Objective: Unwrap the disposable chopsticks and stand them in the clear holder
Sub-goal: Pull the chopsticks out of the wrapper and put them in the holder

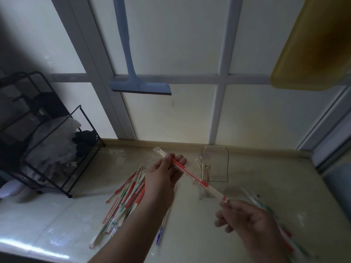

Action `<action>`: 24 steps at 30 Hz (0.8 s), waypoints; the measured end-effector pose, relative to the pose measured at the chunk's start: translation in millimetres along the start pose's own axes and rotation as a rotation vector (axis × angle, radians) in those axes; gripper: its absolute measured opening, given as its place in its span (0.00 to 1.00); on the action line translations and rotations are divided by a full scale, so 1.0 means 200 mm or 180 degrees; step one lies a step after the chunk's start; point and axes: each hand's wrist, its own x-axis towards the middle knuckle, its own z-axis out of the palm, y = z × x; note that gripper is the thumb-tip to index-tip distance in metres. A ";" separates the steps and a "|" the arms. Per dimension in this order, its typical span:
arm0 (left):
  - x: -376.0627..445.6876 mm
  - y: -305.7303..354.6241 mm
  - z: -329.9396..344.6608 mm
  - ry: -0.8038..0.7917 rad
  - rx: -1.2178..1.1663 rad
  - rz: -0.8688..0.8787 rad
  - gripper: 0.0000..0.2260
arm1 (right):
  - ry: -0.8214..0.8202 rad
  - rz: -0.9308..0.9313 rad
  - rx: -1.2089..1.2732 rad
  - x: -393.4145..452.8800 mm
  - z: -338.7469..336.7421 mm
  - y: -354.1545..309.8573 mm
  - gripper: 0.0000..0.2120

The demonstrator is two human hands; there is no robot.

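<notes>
hands: 2 | left hand (164, 173) grip pinched one red-and-clear plastic-wrapped chopstick pair (191, 175) above the desk (266, 179); right hand (245, 215) grip pinched its near end | clear plastic holder (218, 166) behind, several bare chopsticks (204, 168) inside | wrapped pile (125, 194) left, uncountable | print unreadable

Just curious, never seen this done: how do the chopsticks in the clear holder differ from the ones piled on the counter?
The chopsticks in the holder are bare pale wood; the piled chopsticks wear wrappers printed red and green. The chopsticks in the holder stand upright, leaning to one side of the clear holder; the piled ones lie flat, crisscrossed on the counter. Both look like the same thin disposable kind.
</notes>
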 end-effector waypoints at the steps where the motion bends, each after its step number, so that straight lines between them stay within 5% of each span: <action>1: 0.00 0.00 0.00 0.0013 -0.0091 -0.0011 0.08 | 0.0111 -0.0078 0.0003 0.02 0.02 0.00 0.06; 6: -0.01 -0.02 0.01 -0.0018 -0.0195 0.0026 0.08 | 0.0201 0.0059 0.0023 0.07 0.05 0.01 0.13; 15: 0.00 -0.07 0.00 -0.0331 0.0301 0.0212 0.09 | -0.0178 0.0362 -0.0228 0.07 0.06 0.02 0.12; 24: 0.27 0.12 -0.08 0.0451 -0.0276 0.0426 0.07 | -0.0257 0.0929 -0.0350 0.03 -0.09 0.12 0.11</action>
